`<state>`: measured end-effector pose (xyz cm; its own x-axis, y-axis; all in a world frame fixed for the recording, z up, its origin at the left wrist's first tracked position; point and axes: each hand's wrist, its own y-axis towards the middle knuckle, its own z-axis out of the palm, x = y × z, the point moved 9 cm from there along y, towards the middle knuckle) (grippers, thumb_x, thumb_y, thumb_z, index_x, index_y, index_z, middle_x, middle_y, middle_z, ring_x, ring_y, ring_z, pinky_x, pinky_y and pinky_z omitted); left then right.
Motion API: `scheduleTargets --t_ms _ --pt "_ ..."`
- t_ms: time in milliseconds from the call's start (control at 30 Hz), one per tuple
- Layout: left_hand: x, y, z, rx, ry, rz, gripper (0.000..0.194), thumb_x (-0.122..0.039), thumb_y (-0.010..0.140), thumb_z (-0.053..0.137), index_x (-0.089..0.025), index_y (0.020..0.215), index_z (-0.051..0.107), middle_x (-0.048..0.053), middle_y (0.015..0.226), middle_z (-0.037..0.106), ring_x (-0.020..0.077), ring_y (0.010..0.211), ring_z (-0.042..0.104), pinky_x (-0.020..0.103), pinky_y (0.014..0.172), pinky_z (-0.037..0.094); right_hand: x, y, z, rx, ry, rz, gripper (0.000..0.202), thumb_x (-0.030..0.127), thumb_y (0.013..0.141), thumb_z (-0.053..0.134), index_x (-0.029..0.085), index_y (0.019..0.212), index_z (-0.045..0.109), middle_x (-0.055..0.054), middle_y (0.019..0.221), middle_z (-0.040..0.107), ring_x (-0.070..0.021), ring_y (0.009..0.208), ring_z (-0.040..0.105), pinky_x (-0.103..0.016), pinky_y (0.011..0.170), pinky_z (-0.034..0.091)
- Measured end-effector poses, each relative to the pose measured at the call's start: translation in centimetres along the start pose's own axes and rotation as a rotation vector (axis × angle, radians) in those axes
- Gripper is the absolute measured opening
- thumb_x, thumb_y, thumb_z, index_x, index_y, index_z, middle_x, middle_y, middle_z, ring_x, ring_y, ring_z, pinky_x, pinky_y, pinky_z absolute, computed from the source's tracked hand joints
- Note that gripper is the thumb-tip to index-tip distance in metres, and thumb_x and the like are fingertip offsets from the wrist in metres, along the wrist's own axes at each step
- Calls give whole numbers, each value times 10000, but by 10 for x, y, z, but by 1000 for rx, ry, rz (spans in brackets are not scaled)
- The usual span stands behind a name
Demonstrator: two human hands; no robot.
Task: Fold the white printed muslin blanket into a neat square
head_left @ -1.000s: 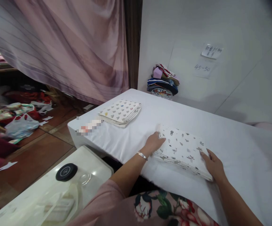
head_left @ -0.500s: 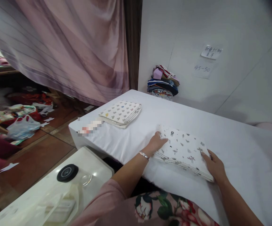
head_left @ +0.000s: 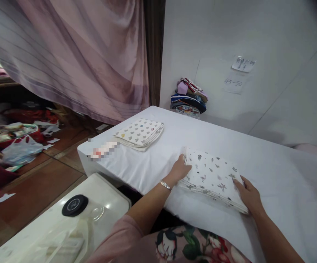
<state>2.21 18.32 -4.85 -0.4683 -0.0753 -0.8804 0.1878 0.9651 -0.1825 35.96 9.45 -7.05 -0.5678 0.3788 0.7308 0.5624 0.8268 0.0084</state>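
Observation:
A folded white cloth (head_left: 210, 175) with a small grey plant print lies in several layers on the white-covered table (head_left: 281, 175). My left hand (head_left: 180, 169) grips its left edge, thumb on top and the fingers partly hidden behind the layers. At the opposite end, my right hand (head_left: 248, 193) holds the right edge, thumb on the upper face and other fingers around the side. Farther left on the table rests a second folded cloth (head_left: 140, 132), white with grey, blue and yellow motifs, untouched by either hand.
A blurred-out patch (head_left: 103, 150) covers something at the table's left corner. Nearer me stands a white surface (head_left: 103, 190) with a round black object (head_left: 75, 205). Folded textiles (head_left: 188, 96) are stacked by the wall. A pink curtain (head_left: 106, 54) hangs at left, above bags (head_left: 22, 149) on the tiled floor.
The view has shifted slightly, so most things sit a little more to the left. Both hands keep their hold on the plant-print cloth, which looks much the same.

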Motion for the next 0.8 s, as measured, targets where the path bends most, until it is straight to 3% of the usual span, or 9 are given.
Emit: scheduleTargets --t_ms 133,267,367,433,500,667,733,800 --pt "2 -4 -5 -33 207 11 605 -290 772 513 -191 1340 331 110 1151 610 258 1021 581 310 810 447 -1 2 0 -14 0 -2 678 577 700 546 144 1221 577 -114 1192 605 -313 1103 531 -412 952 403" --pt "2 -14 -10 -111 423 78 535 -358 830 454 -183 1322 341 135 1158 588 275 1010 580 337 813 429 2 5 1 18 -48 -47 626 563 726 514 165 1203 586 -99 1141 630 -294 1071 552 -394 919 421" --pt "11 -20 -13 -96 485 44 461 -424 866 404 -181 1258 412 134 1136 591 269 1005 580 340 821 424 5 5 3 56 -185 -75 644 555 756 468 151 1253 539 -120 1134 625 -294 1030 568 -413 896 431" --pt "9 -21 -16 -100 508 40 454 -436 864 412 -184 1242 432 128 1146 584 264 1018 571 338 836 422 16 2 1 48 -345 -132 655 534 790 421 141 1312 472 -141 1211 574 -309 1079 537 -440 899 424" --pt "-6 -18 -17 -131 531 102 459 -414 857 438 -186 1255 430 128 1227 539 259 1093 528 333 885 406 37 -5 2 26 -484 -248 639 494 820 388 134 1347 419 -153 1335 466 -320 1197 445 -453 944 394" --pt "-59 3 5 -165 591 432 520 -413 891 381 -167 1348 354 115 1471 289 248 1355 231 374 1089 215 100 -21 23 30 -554 -602 601 479 873 346 121 1354 393 -130 1478 266 -264 1356 225 -419 1081 252" --pt "-54 19 17 -143 662 417 547 -430 892 370 -156 1365 340 108 1498 234 262 1371 193 413 1101 189 99 -16 36 70 -595 -611 603 496 892 306 131 1367 373 -123 1485 255 -272 1369 192 -476 1083 229" --pt "-37 33 24 -116 715 344 555 -431 891 362 -153 1371 339 100 1508 211 277 1352 241 433 1083 231 81 -5 48 130 -646 -530 610 517 899 269 144 1373 363 -121 1479 272 -289 1366 199 -543 1055 245"
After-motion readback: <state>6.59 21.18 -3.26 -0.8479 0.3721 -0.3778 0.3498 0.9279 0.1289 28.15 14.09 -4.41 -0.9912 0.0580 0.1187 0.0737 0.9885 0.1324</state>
